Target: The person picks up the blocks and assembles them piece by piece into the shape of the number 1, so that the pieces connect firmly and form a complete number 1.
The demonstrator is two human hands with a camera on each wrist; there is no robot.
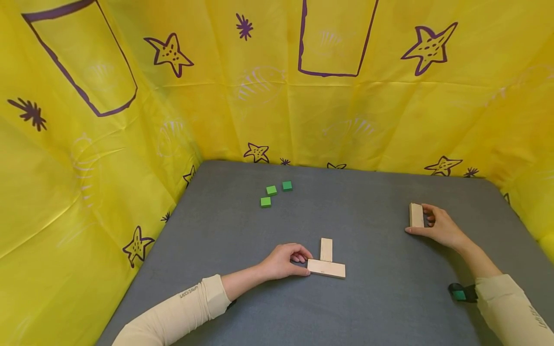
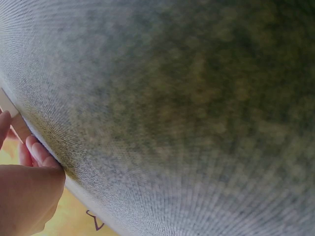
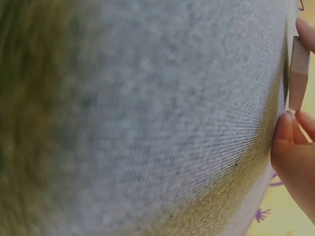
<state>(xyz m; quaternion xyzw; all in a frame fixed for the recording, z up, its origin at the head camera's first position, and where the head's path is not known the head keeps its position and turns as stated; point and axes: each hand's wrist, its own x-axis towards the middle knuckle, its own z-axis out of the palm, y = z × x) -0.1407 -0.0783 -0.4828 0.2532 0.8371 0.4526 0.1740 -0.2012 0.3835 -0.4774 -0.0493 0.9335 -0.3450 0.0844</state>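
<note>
Holds with the left grip (image 1: pixel 285 261) the left end of a long wooden block (image 1: pixel 326 268), clamped between thumb and fingers. Has this block lying crosswise on the grey tabletop (image 1: pixel 216 250), with a second wooden block (image 1: pixel 326 250) touching its far side, together in the form of a T. Clamps with the right grip (image 1: pixel 434 228), well apart to the right, a third wooden block (image 1: pixel 416 215), with thumb at the near end and fingers at the far end. Cannot tell if lifted or touching the tabletop. Has farther back two light green blocks (image 1: pixel 266 202), near each other, and just beside them a darker green block (image 1: pixel 287 186). Wears beige sleeves (image 1: pixel 173 307). Works before a yellow cloth (image 1: pixel 216 110) with purple stars.
</note>
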